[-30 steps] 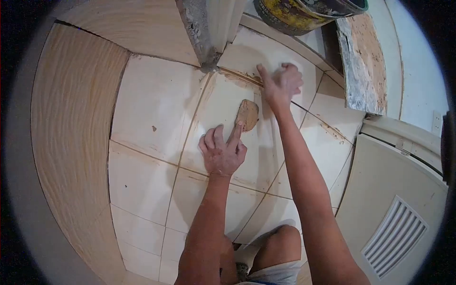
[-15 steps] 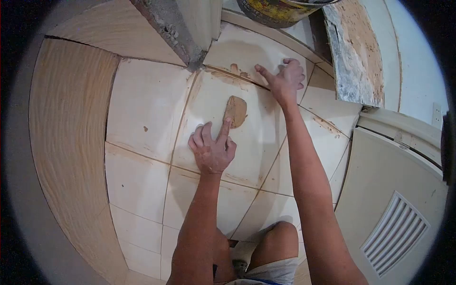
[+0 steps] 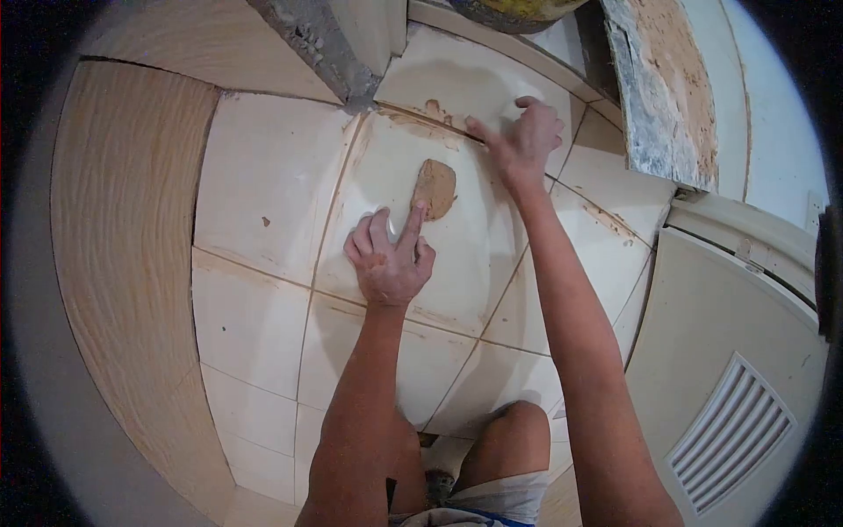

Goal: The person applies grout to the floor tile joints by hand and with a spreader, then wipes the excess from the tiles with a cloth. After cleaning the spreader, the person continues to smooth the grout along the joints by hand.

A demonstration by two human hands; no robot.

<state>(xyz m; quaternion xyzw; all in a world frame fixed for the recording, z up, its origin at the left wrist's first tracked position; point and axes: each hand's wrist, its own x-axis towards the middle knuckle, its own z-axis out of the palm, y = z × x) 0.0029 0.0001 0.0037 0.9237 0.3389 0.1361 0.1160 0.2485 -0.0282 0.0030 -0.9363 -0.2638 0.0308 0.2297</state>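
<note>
Head camera view, looking down on the floor: the left hand (image 3: 389,268) lies on a smooth, cream square tile (image 3: 369,189), its fingers spread and its index fingertip touching the near end of a flat, rounded, brown piece (image 3: 435,189). That piece rests on the same tile, beyond the hand; its material is hard to make out. The right hand (image 3: 525,147) is positioned over the tile's far right corner, thumb extended and set wide of the bent fingers; whether any fingertip bears on the surface cannot be told. Brown, clay-like smears (image 3: 435,111) mark the area just beyond the far joint. A yellow-stained, dark round bucket (image 3: 518,12) is cut off by the top edge, its rim out of frame. Right of it, a rough board coated in brown and grey (image 3: 672,105) is cropped at the top. At lower right, a pale panel with a slatted vent (image 3: 645,369) runs into the dark lens border
</note>
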